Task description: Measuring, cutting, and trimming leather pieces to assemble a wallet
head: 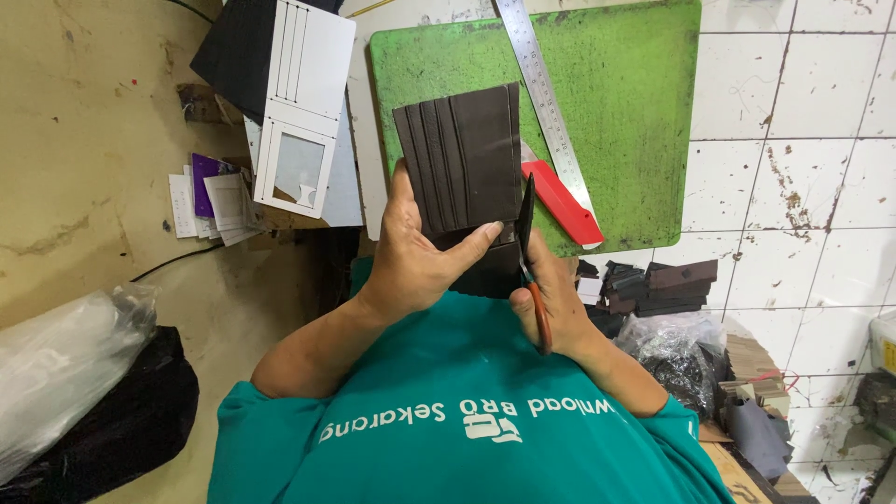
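Left hand [415,247]: closed on the leather piece [462,168], thumb across its near right corner, fingers hidden behind its left edge.
Leather piece: dark brown, stitched card slots in steps on its face; held upright over the near edge of the mat [635,121], just left of the scissors [530,271].
Right hand [555,303]: wrapped round the orange handles of the scissors, grip closed on them.
Scissors: dark blades pointing far, lying along the right edge of the leather piece; blades look nearly together, though whether they bite the leather cannot be told.
Mat: green, worn, on the white tiled floor [803,187], far from the person.
Ruler [546,103]: steel, slanting across the mat from far to near right.
Knife [560,201]: red, flat on the mat beside the near end of the ruler, just right of the scissors' blades.
Template [303,112]: white card with a cut window, left of the mat, partly over a black sheet [233,47].
Scraps [653,285]: stack of dark leather pieces on the tiles, right of the right hand.
Bag [61,364]: clear plastic over something black, near left.
Shirt [467,429]: teal, filling the near middle.
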